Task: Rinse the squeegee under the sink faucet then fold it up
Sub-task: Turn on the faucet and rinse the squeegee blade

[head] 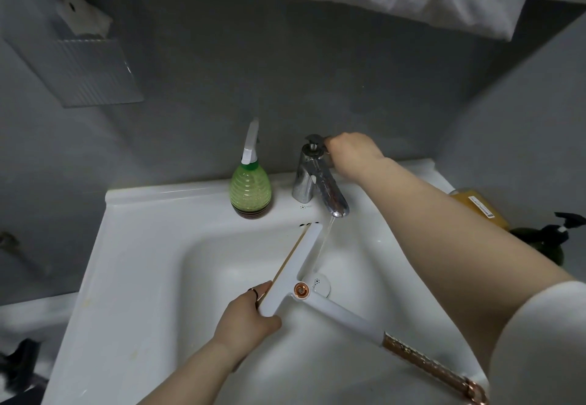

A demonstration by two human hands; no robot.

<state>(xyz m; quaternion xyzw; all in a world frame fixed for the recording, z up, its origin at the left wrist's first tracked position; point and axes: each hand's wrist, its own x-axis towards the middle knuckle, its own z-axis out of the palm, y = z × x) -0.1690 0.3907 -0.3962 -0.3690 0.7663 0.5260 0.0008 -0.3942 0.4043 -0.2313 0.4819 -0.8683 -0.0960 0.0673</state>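
**mopguy:** Squeegee (299,265) status? Rinsed yet or what

**tilefan:** barely lol. It's out over the sink (152,246) basin, with the blade head running from the middle up toward the back rim and its far tip right by the faucet (312,182) spout. Left grip (250,312) is wrapped round the near end of the head. Right grip (352,151) is curled on the faucet lever (314,138). Only a thin stream of water (325,243) is coming down, just beside that far tip.

**mopguy:** so no folding yet?

**tilefan:** nope. The handle sticks out from the hinge (300,290) toward the sink's front right corner, full T shape. My read: tap's on, the rinse is only just starting, and the fold-up is all left to do.
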